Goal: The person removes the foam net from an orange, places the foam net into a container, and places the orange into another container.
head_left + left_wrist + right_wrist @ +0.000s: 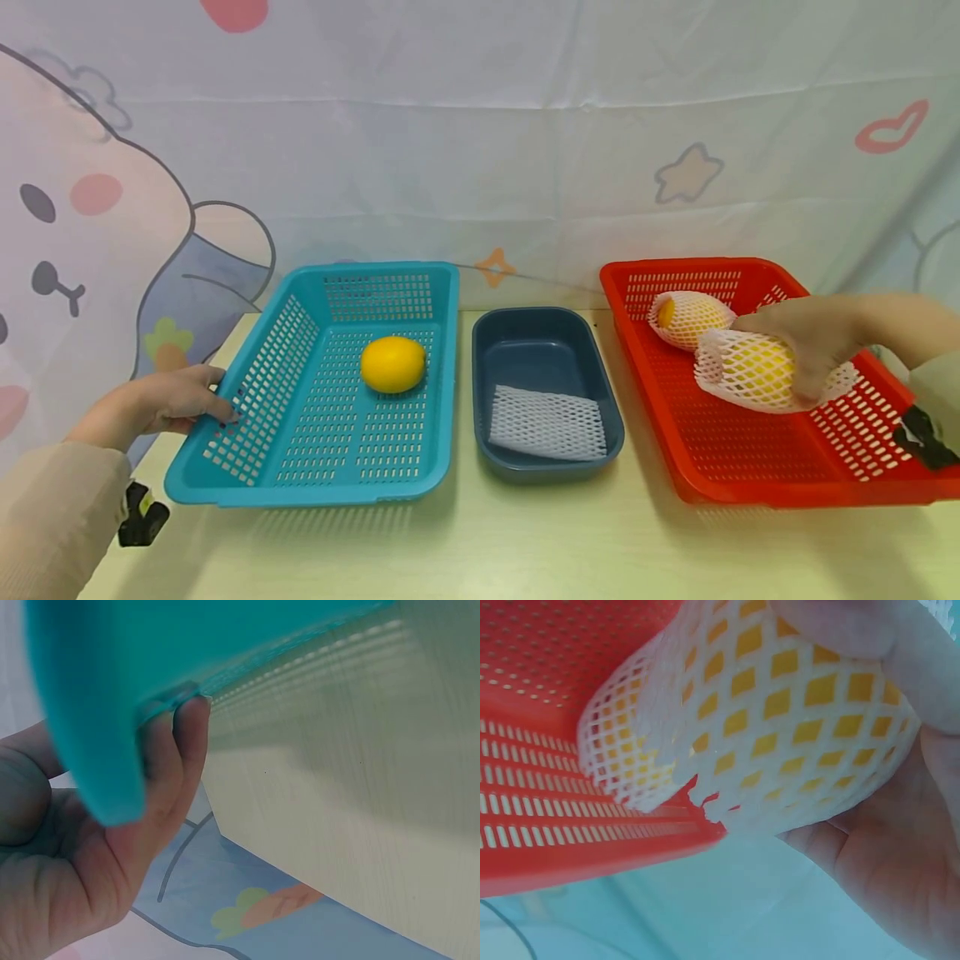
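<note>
My left hand [176, 400] grips the left rim of a teal plastic basket [300, 493], its fingers hooked under the edge in the left wrist view. A bare yellow fruit [392, 365] lies inside that basket. Over the red basket [810, 493], my right hand [825, 337] holds a yellow fruit in a white foam net [753, 371]; the right wrist view shows fingers and thumb around it. Behind it, another netted yellow fruit [686, 318] rests in the red basket, its bare end poking out of the net.
Between the baskets stands a dark blue tub [525, 329] with a flattened white foam net [547, 422] in it. All three containers sit on a pale wooden table [525, 542]. A printed cloth [525, 183] hangs right behind them.
</note>
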{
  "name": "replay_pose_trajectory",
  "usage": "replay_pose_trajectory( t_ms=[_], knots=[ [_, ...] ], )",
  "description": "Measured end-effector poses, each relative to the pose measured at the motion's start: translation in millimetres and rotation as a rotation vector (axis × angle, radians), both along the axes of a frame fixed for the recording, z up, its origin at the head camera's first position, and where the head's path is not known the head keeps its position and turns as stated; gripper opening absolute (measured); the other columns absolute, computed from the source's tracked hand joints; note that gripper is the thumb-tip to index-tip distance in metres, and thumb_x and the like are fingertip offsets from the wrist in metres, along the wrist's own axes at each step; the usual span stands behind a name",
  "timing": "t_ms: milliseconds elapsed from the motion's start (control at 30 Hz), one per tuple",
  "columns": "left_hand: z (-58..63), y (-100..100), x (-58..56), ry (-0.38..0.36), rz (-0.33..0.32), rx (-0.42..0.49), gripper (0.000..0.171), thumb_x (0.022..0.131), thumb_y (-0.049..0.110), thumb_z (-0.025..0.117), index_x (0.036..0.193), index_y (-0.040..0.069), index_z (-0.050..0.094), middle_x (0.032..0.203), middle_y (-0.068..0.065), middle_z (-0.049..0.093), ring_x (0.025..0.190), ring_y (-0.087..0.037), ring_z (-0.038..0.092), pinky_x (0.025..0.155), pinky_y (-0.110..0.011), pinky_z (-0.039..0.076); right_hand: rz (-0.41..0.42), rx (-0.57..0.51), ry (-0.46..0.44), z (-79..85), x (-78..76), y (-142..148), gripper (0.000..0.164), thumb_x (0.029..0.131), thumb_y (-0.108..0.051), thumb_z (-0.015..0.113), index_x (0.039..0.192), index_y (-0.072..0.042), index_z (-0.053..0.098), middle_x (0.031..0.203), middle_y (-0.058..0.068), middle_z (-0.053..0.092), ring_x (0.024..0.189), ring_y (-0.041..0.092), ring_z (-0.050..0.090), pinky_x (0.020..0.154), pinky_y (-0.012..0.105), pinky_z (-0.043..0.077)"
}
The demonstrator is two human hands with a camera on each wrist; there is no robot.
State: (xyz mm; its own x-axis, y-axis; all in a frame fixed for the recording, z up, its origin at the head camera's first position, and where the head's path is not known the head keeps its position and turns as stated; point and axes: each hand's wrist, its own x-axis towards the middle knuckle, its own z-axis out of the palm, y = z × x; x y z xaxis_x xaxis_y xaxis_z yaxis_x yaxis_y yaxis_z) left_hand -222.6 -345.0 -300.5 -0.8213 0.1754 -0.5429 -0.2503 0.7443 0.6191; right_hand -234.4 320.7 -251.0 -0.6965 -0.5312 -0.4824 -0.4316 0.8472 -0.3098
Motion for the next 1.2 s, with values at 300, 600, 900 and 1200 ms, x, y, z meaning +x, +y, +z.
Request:
replay_pose_trajectory(
  t_ms=[300, 600, 900, 1200],
  knots=[
    [0.6, 1, 0.3, 0.002, -0.007, 0.0, 0.066, 0.087, 0.003, 0.057, 0.13, -0.024, 0.015, 0.103, -0.018, 0.06, 0.088, -0.026, 0.064, 0.076, -0.042, 0.054, 0.01, 0.087, 0.073, 17.9, -2.9, -19, 0.076, 0.05, -0.019, 0.087, 0.115, -0.014, 0.047, 0.096, -0.002, 0.051, 0.089, 0.02, 0.046, 0.067, 0.03, 0.047],
    [-0.1, 1, -1.0, 0.0, -0.007, -0.004, 0.067, 0.087, 0.003, 0.058, 0.13, -0.024, 0.015, 0.104, -0.019, 0.06, 0.088, -0.026, 0.064, 0.076, -0.042, 0.054, 0.03, 0.132, 0.121, 28.2, -3.2, -38, 0.082, 0.051, -0.022, 0.087, 0.121, -0.013, 0.046, 0.099, -0.003, 0.05, 0.092, 0.02, 0.046, 0.07, 0.032, 0.046],
    [-1.0, 0, -2.4, 0.0, -0.001, 0.001, 0.067, 0.087, 0.003, 0.057, 0.131, -0.024, 0.014, 0.104, -0.019, 0.06, 0.088, -0.026, 0.064, 0.076, -0.042, 0.054, 0.03, 0.131, 0.092, 36.2, -5.1, -62, 0.099, 0.054, -0.029, 0.088, 0.138, -0.013, 0.038, 0.107, -0.002, 0.05, 0.102, 0.023, 0.044, 0.073, 0.033, 0.05],
    [-2.2, -4, -1.5, 0.003, -0.005, 0.006, 0.066, 0.087, 0.003, 0.057, 0.131, -0.024, 0.015, 0.104, -0.019, 0.06, 0.089, -0.027, 0.064, 0.077, -0.042, 0.054, 0.127, 0.096, 0.143, 36.8, -10.1, -89, 0.07, 0.053, -0.029, 0.088, 0.111, -0.019, 0.051, 0.095, -0.007, 0.052, 0.094, 0.016, 0.047, 0.071, 0.031, 0.047]
  ],
)
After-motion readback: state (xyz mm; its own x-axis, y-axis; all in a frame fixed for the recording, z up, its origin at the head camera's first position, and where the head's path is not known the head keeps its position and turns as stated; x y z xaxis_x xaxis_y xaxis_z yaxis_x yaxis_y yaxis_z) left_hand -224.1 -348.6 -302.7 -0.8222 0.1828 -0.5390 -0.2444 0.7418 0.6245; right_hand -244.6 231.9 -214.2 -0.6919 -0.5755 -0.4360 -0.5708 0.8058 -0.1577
